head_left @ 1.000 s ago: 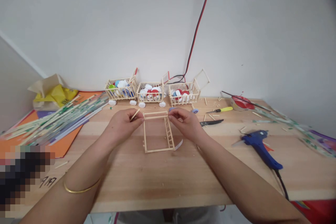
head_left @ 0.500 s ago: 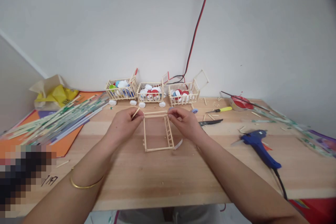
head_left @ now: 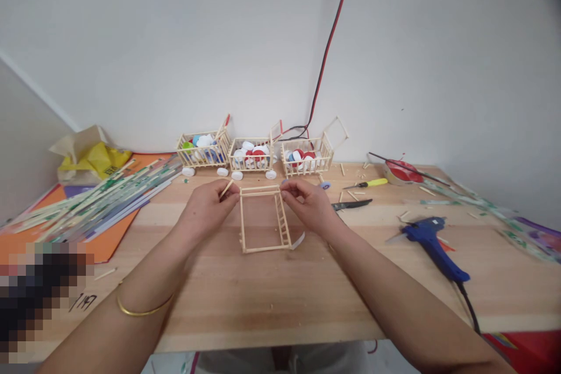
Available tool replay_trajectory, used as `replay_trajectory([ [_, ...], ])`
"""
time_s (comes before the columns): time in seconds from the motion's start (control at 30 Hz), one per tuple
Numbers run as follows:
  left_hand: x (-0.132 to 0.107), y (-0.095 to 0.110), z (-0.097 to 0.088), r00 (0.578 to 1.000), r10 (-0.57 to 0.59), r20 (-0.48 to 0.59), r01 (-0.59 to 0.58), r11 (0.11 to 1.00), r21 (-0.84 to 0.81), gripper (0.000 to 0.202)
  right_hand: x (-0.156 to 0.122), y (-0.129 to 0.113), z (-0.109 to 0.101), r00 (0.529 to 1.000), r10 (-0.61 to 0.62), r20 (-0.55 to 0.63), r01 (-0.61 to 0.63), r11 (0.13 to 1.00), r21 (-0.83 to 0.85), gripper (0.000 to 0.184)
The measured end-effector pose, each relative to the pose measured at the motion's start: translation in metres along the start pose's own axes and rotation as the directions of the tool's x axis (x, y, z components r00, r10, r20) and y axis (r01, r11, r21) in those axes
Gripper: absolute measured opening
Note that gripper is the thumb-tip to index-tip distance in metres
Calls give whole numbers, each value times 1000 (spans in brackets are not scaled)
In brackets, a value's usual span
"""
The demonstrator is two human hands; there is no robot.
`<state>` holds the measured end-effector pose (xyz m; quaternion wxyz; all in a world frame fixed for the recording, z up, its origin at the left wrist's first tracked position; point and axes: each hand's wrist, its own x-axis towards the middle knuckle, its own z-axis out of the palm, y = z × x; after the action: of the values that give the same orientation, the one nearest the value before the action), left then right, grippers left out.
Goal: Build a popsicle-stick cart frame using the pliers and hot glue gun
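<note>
Squarely between the two hands sits the stick frame (head_left: pixel 265 249), its longer sides running toward the person and its far rail spanning from fingertips to fingertips, so neither hand is nearer. The left hand (head_left: pixel 208 201) keeps a short stick (head_left: pixel 227 189) tucked in its fingers while touching the far-left corner; the right hand (head_left: pixel 309 201) pinches the far-right corner narrowly. Dark lettering marks the yellow bag (head_left: pixel 99 160) and handwriting (head_left: pixel 83 302) the tabletop (head_left: pixel 210 310) (both probably too small or skewed to read).

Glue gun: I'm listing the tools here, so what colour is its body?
Blue; the glue gun shows best in the head view.
</note>
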<state>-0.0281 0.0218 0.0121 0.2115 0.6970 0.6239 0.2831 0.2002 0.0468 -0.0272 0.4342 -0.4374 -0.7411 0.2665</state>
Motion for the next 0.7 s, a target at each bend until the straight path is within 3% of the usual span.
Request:
replay_trajectory([
  [0.4,1,-3,-2,1000,12,13,-12,1000,-7,20,0,0,-1,1000,12,-16,-12,999,-30,13],
  [0.47,1,-4,-4,1000,19,-9,-19,1000,9,19,0,2,-2,1000,14,-22,-15,999,-36,14],
  [0.53,1,-4,-7,994,37,-102,-33,998,47,19,2,2,-5,999,15,-43,-17,999,-52,15],
  [0.6,0,-3,-8,953,125,-276,-95,988,121,21,2,0,-9,996,11,-87,-18,997,-80,15],
  [0.67,-4,-1,-8,856,282,-433,-198,953,230,25,0,-8,-13,986,-37,-161,17,992,-121,14],
  [0.7,-7,1,-8,808,368,-460,-257,923,287,27,-2,-14,-16,977,-82,-196,53,987,-152,13],
])
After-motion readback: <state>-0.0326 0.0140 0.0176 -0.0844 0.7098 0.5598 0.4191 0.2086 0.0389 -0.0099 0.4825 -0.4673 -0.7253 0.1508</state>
